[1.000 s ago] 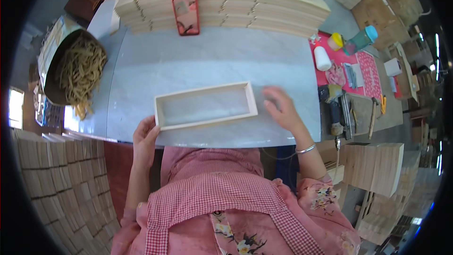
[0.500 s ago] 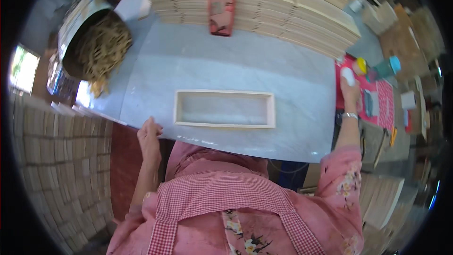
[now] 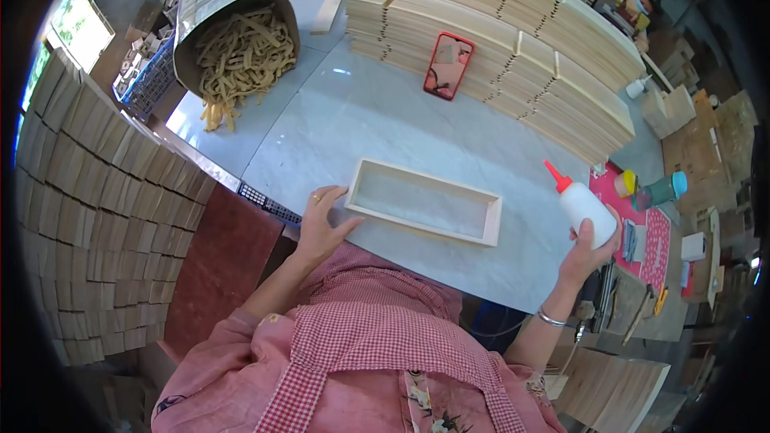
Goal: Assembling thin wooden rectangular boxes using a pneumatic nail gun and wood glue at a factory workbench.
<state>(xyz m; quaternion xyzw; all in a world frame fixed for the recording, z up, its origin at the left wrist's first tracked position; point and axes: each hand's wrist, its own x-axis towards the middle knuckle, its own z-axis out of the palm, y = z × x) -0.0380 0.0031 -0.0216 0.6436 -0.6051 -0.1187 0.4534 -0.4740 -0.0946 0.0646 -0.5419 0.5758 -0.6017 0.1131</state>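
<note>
A shallow rectangular wooden frame (image 3: pixel 423 229) lies on the pale marbled tabletop (image 3: pixel 337 128), its long side roughly facing me. Beside its left end is my left hand (image 3: pixel 322 226), thumb and fingers spread, close to the corner; whether the fingertips touch the wood I cannot tell. My right hand (image 3: pixel 595 250) is wrapped round a white squeeze bottle (image 3: pixel 588 212) with a red nozzle. The bottle is tilted, its nozzle pointing up and to the left, to the right of the frame.
Long stacks of thin wooden pieces (image 3: pixel 449 20) line the far side, with a red-edged phone (image 3: pixel 449 66) leaning on them. A tipped container (image 3: pixel 233 0) spills tan strips (image 3: pixel 245 52) at far left. Jars (image 3: pixel 664 188) stand on a pink mat (image 3: pixel 656 248) at right.
My right hand has lifted the white bottle from the right side and brought it nearer the frame. My left hand has moved from the table edge to the frame's left end. The view has turned.
</note>
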